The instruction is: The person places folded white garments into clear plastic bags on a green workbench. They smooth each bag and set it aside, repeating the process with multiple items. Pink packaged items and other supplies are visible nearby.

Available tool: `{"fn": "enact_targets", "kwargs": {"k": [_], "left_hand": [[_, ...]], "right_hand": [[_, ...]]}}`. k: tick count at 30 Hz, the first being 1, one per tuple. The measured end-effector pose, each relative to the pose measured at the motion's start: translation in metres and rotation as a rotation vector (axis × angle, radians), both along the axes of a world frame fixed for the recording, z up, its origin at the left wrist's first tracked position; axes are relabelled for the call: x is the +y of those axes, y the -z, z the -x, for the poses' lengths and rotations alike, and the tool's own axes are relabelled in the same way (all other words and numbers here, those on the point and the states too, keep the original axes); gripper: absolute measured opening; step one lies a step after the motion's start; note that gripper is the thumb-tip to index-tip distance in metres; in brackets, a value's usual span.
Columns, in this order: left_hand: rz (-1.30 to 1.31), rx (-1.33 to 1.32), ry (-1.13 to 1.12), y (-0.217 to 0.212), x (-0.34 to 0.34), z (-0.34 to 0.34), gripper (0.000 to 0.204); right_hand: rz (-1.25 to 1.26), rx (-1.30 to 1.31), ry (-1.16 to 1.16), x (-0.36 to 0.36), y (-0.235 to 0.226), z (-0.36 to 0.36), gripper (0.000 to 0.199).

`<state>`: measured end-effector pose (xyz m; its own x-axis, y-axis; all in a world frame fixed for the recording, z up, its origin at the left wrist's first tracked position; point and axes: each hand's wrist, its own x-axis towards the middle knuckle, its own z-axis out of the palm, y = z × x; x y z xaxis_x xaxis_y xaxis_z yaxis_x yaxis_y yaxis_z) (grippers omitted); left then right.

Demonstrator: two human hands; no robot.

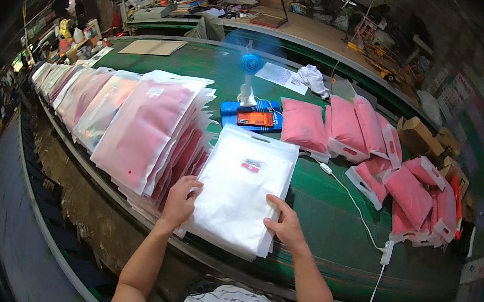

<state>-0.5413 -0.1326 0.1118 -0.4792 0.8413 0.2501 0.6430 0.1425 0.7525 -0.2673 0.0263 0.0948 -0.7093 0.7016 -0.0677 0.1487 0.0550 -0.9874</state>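
Note:
A stack of flat white bags with cut-out handles lies on the green table in front of me. The top white bag (237, 197) carries a small red and white label. My left hand (180, 202) holds the bag's left edge with its fingers curled. My right hand (286, 220) grips the right edge, thumb and forefinger on the surface and other fingers partly hidden. Left of the stack leans a thick pile of frosted bags with pink contents (147, 123).
More filled bags (65, 88) run along the table's left edge. A blue fan (251, 63) stands behind an orange box (255, 119). Plump pink packages (303, 125) are heaped at right, near cardboard boxes (417, 137). A white cable with a power strip (387, 252) crosses the green table (327, 242).

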Motion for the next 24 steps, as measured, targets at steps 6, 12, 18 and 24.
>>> {"fn": "enact_targets", "kwargs": {"k": [6,12,18,24], "left_hand": [[-0.171,0.172,0.015,-0.031,-0.002,-0.009,0.028],[-0.174,0.05,0.389,-0.049,0.01,-0.055,0.026],[-0.145,0.219,0.721,-0.041,0.021,-0.111,0.031],[-0.105,0.248,0.801,-0.033,0.016,-0.134,0.032]], "right_hand": [[-0.594,-0.119,0.315,0.014,-0.099,-0.029,0.034],[-0.878,0.419,0.305,-0.023,-0.227,-0.084,0.034],[-1.185,0.269,0.243,-0.043,-0.298,-0.137,0.043],[-1.293,0.098,0.302,-0.042,-0.316,-0.174,0.051]]}}
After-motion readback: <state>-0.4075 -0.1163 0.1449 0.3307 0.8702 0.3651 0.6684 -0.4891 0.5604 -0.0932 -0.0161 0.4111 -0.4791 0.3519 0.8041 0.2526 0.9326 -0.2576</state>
